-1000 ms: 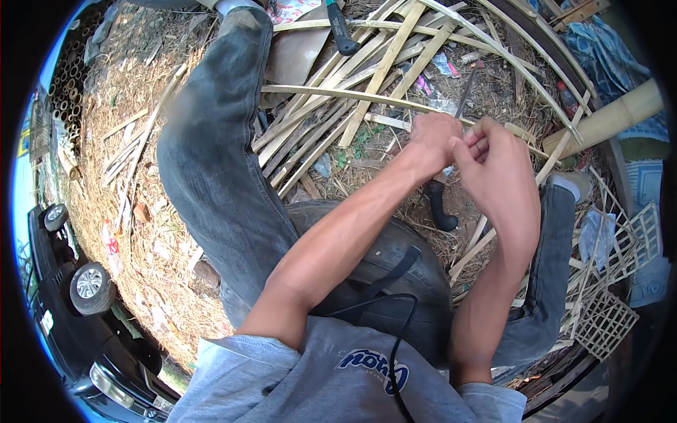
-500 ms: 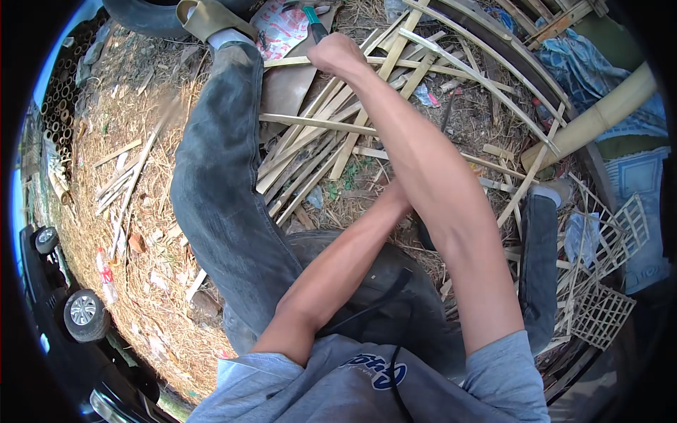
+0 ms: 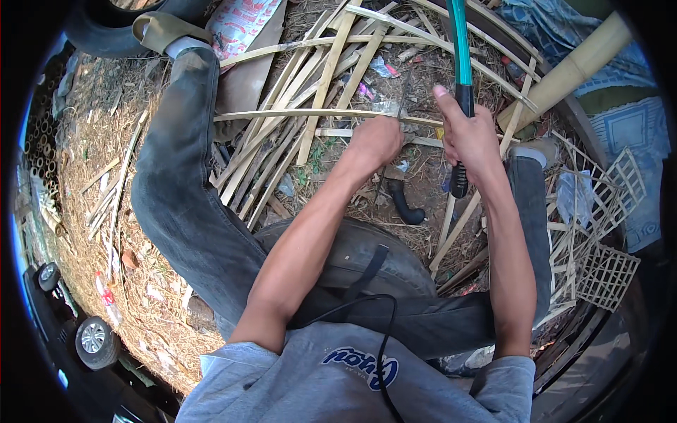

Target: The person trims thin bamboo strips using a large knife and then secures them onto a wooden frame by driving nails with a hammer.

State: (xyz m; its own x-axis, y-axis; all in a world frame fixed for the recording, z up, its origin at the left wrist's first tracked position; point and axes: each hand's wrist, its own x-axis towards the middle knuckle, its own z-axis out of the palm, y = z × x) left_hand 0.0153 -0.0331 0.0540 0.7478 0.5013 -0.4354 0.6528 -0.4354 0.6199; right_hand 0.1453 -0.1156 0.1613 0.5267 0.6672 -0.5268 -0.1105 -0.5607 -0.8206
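Note:
My right hand is wrapped round the black grip of a green-shafted tool, held upright in the picture. Its far end runs out of the top edge. Left of it, my left hand is closed low among pale split bamboo strips. One strip passes just beyond its knuckles, and a thin dark rod runs close by its fingers. What those fingers grip is hidden. Nearer me, a curved black handle lies on the dirt.
A tyre lies between my legs, another tyre at far left. A thick bamboo pole leans at right, above a woven bamboo lattice. Printed sheeting lies beyond the strips; a plastic bottle lies left.
My right hand has swung from far left to the right and nearer with the green-shafted tool, uncrossing my arms. My left hand now shows. The whole view has shifted a little.

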